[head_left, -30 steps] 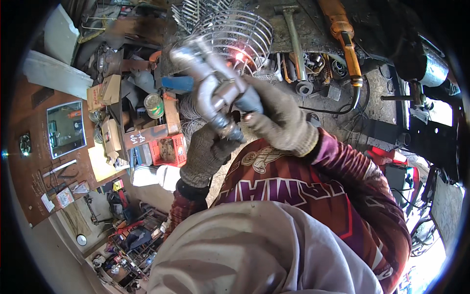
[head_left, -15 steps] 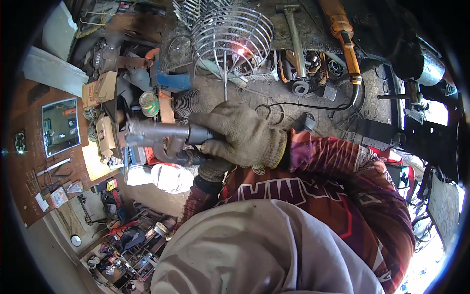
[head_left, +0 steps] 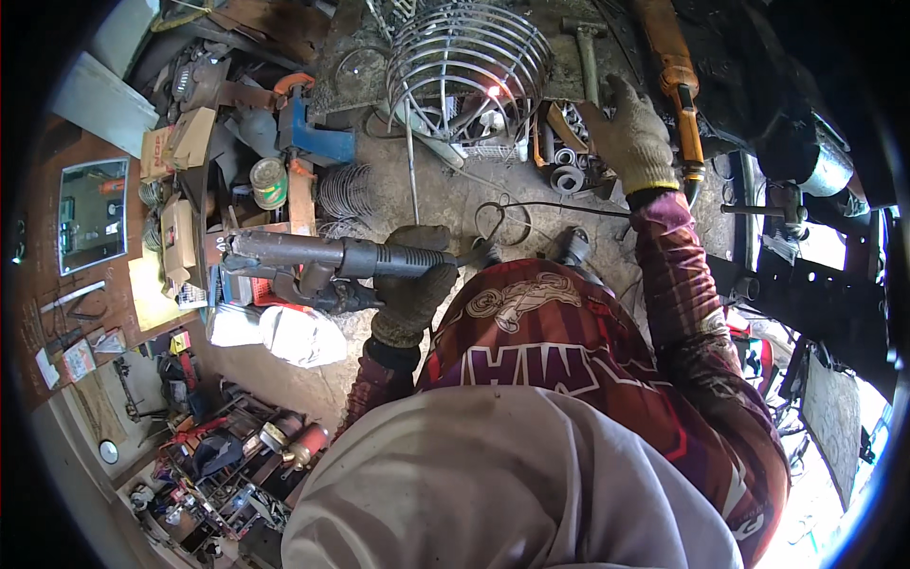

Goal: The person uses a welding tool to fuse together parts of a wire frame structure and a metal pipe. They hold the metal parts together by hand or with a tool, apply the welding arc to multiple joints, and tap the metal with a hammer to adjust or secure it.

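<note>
My left hand, in a dirty knit glove, is wrapped round a dark metal tool with a barrel-like body, ribbed handle and lever, apparently a welding electrode holder. It lies level in front of my chest, its jaw end to the left. My gloved right hand reaches forward, thumb and fingers apart, at the handle end of a hammer; I cannot tell whether it touches. A round steel-rod cage stands on the bench with a glowing red spot on it. A thin rod runs from it down behind my left glove.
Right of the hammer lies an orange power tool. Metal rings and scrap crowd below the bench edge. A blue metal piece, a tin can and coiled wire stand at left. A cable crosses the floor.
My right hand has left the dark tool and moved forward and right to the hammer. The left hand keeps the tool. The view has shifted a little.
</note>
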A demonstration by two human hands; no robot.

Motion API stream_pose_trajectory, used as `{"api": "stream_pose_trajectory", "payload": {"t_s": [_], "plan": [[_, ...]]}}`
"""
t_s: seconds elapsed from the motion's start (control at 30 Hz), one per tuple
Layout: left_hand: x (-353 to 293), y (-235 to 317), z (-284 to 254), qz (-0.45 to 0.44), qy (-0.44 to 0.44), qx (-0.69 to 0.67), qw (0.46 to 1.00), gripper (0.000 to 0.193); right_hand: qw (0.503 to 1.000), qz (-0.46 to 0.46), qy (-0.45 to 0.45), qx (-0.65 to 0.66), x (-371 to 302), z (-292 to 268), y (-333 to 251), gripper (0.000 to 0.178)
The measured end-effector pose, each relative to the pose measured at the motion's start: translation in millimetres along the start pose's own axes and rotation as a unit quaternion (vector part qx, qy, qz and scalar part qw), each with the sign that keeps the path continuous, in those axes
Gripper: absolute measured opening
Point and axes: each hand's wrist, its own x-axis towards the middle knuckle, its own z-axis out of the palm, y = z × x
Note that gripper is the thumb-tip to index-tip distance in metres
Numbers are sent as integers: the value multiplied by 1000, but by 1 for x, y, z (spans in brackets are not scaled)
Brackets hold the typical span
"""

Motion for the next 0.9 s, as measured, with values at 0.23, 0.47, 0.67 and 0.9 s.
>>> {"api": "stream_pose_trajectory", "payload": {"t_s": [0.23, 0.47, 0.67, 0.9], "plan": [[5, -9, 8, 131, -23, 216, 967, 49, 996, 38, -76, 7, 10, 10, 2, 76], [5, 12, 9, 209, -77, 593, 774, 42, 996, -51, 72, -15, -16, 3, -15, 62], [7, 6, 8, 307, -57, 606, 732, 26, 921, -194, -195, 277, -83, 14, -48, 39], [9, 5, 6, 149, 15, 375, 915, 21, 894, -204, -281, 281, -92, 15, -69, 47]]}}
